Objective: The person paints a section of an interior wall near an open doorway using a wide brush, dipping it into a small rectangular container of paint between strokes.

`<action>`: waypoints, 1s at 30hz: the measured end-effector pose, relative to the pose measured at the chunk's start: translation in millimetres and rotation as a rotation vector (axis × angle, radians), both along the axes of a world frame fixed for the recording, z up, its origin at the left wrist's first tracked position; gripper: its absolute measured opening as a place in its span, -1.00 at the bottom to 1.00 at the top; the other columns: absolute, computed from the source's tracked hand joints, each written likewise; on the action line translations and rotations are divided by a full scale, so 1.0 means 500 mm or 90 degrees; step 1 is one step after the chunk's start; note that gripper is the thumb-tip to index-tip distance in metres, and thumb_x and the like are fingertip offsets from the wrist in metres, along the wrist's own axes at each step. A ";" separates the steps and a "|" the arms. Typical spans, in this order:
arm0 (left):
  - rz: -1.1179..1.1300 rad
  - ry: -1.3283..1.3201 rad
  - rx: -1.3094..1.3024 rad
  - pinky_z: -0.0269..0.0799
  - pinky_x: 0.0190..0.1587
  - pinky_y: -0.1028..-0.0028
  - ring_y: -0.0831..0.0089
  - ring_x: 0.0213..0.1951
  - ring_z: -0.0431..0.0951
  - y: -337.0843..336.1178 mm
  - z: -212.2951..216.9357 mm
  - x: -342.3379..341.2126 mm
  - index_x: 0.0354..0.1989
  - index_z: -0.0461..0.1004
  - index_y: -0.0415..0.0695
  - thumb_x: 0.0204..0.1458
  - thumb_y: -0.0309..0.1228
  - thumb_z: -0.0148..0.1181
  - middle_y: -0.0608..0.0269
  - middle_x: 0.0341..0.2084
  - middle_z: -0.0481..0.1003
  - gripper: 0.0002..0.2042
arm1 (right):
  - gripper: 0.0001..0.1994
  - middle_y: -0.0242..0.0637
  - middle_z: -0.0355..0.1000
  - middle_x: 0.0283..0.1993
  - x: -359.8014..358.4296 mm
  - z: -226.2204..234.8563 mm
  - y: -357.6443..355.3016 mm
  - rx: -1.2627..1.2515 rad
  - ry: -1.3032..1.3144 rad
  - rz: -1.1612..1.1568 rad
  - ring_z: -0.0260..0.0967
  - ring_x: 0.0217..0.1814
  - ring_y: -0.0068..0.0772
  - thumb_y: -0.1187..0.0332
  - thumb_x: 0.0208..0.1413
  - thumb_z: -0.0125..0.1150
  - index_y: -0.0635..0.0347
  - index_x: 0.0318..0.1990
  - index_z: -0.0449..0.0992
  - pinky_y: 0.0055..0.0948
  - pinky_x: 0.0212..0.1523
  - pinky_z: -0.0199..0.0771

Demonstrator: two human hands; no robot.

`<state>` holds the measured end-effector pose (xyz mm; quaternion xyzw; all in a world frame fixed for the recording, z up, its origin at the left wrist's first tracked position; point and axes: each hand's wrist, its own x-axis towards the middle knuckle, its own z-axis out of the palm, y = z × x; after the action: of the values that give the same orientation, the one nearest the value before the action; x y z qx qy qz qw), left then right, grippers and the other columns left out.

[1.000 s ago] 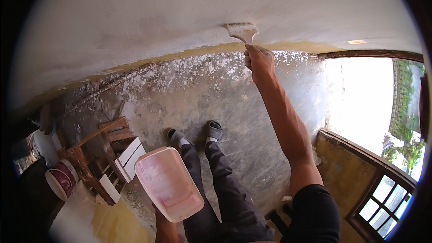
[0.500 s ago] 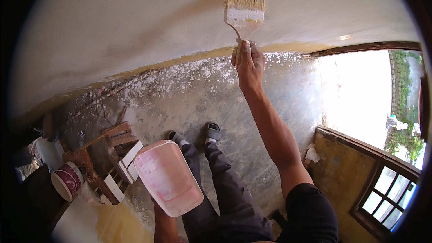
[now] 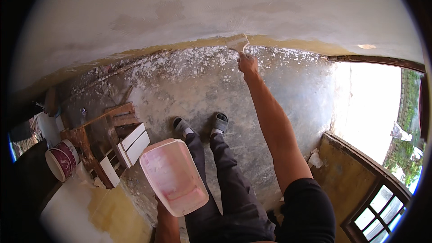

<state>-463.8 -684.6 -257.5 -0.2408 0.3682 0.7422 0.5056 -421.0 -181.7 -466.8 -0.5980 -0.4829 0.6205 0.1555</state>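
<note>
A wide paintbrush [image 3: 237, 42] is gripped by its handle in the right hand [image 3: 247, 63], fingers wrapped tight round it, arm stretched out full; bristles are pressed to the whitewashed wall [image 3: 180, 4] at its lower edge, just above the yellow band. A pink plastic tub [image 3: 173, 175] (rectangular, streaked w/ white paint) is held up from below by the left hand [image 3: 164, 209], fingers hidden under it. A wooden pallet [image 3: 112, 141] and a paint bucket [image 3: 62, 159] are seen at left on the speckled floor [image 3: 202, 85].
</note>
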 end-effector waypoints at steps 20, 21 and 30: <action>0.037 -0.004 0.018 0.44 0.14 0.03 0.12 0.13 0.45 -0.026 0.011 0.028 0.34 0.15 -0.11 0.08 0.07 0.17 0.10 0.16 0.38 -0.27 | -0.73 -0.43 0.27 -0.56 -0.054 0.378 -0.078 0.116 0.286 -0.133 0.13 -0.58 -0.63 0.24 0.32 0.02 0.26 -0.32 0.44 -0.56 -0.56 0.13; 0.045 -0.004 0.020 0.44 0.14 0.03 0.12 0.13 0.45 -0.031 0.016 0.033 0.34 0.15 -0.11 0.08 0.07 0.17 0.10 0.16 0.38 -0.26 | -0.73 -0.44 0.26 -0.55 -0.041 0.422 -0.105 0.155 0.303 -0.131 0.13 -0.57 -0.64 0.21 0.33 0.03 0.25 -0.27 0.46 -0.58 -0.55 0.12; 0.029 0.003 0.038 0.44 0.14 0.03 0.12 0.13 0.45 -0.021 0.013 0.018 0.34 0.15 -0.11 0.07 0.08 0.18 0.10 0.16 0.38 -0.25 | -0.72 -0.50 0.23 -0.55 0.012 0.292 0.042 0.308 0.338 -0.102 0.09 -0.57 -0.69 0.15 0.34 0.05 0.20 -0.21 0.46 -0.62 -0.57 0.09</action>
<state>-454.9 -695.1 -250.8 -0.2320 0.3414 0.7647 0.4949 -415.2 -160.9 -320.8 -0.3981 -0.5105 0.6074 0.4603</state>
